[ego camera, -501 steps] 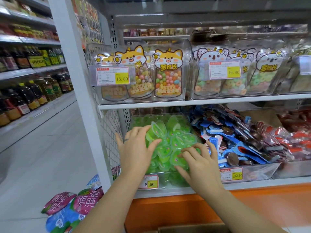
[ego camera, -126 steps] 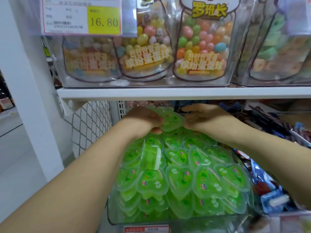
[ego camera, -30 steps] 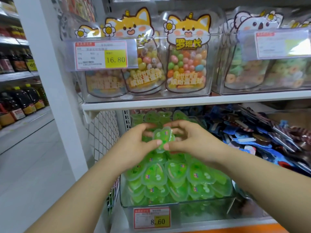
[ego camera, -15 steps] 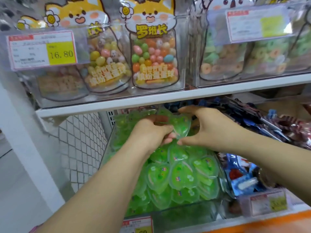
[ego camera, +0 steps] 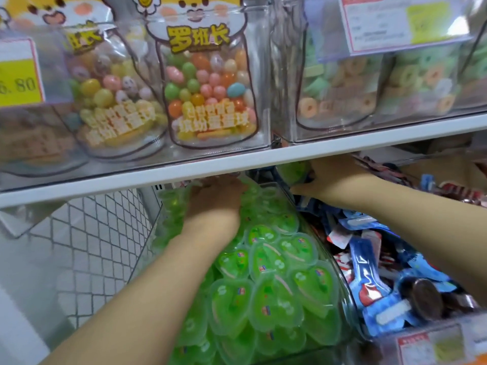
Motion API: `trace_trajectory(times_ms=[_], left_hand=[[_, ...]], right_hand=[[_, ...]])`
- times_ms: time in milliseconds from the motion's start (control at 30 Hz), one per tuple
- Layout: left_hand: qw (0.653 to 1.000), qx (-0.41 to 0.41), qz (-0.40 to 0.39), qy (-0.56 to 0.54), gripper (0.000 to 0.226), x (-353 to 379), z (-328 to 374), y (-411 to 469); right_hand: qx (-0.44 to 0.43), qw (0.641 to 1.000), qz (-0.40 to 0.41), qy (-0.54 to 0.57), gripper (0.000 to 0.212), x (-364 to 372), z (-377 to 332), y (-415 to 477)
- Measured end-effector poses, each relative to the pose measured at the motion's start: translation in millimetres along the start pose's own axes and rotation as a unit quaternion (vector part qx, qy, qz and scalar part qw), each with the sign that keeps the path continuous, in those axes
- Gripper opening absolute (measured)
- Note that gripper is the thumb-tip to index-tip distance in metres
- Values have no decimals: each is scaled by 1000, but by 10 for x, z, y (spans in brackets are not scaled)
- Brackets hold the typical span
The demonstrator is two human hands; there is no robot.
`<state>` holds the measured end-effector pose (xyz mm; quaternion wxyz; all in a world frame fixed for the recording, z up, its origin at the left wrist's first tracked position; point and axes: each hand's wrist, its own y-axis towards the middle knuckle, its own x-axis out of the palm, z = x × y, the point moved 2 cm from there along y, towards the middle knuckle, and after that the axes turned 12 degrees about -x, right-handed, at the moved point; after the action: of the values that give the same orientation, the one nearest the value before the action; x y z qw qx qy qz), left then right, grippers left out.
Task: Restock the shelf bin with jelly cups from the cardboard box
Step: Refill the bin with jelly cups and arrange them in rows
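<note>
Risk first: the clear plastic shelf bin [ego camera: 349, 320] is already heaped with green heart-shaped jelly cups [ego camera: 263, 293], and the pile looks higher than its right wall, so I'd expect 1 more push to send cups sliding over into the loose blue-wrapped packets [ego camera: 369, 272] next door. My right hand [ego camera: 334, 177] is deep under the white shelf board [ego camera: 237, 164], fingers curled round a single green jelly cup [ego camera: 292, 168], roughly over the line between the 2 bins; let go there and it could land on the wrong side. Headroom under the board looks tight, so a cup may catch or a lid get scuffed. My left hand [ego camera: 216, 204] lies palm-down on the back of the pile, fingers lost in blur under the board; I cannot tell if it grips anything. The left forearm crosses the front rows and could drag cups out. Cardboard box not in view. Around: jar-shaped candy pouches [ego camera: 208, 83] in clear bins on the shelf above, white wire mesh side panel [ego camera: 87, 233] on the left, yellow price label [ego camera: 18, 83], another price tag [ego camera: 432, 349] low right.
</note>
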<state>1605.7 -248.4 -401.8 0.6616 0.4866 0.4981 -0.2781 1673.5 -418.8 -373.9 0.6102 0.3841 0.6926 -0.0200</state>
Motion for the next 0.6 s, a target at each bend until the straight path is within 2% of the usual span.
trace_trajectory(times_ms=[167, 367, 500, 600], left_hand=[[995, 52, -19, 86, 57, 60, 30, 83], [996, 68, 23, 52, 54, 86, 29, 187], [997, 63, 30, 35, 52, 144, 11, 223], [997, 56, 33, 32, 51, 178, 8, 237]], right_hand=[[-32, 996, -63, 54, 43, 185, 97, 227], [-31, 988, -96, 117, 27, 344, 228, 442], [-20, 990, -115, 83, 8, 397, 224, 500], [-23, 991, -124, 40, 21, 400, 202, 498]])
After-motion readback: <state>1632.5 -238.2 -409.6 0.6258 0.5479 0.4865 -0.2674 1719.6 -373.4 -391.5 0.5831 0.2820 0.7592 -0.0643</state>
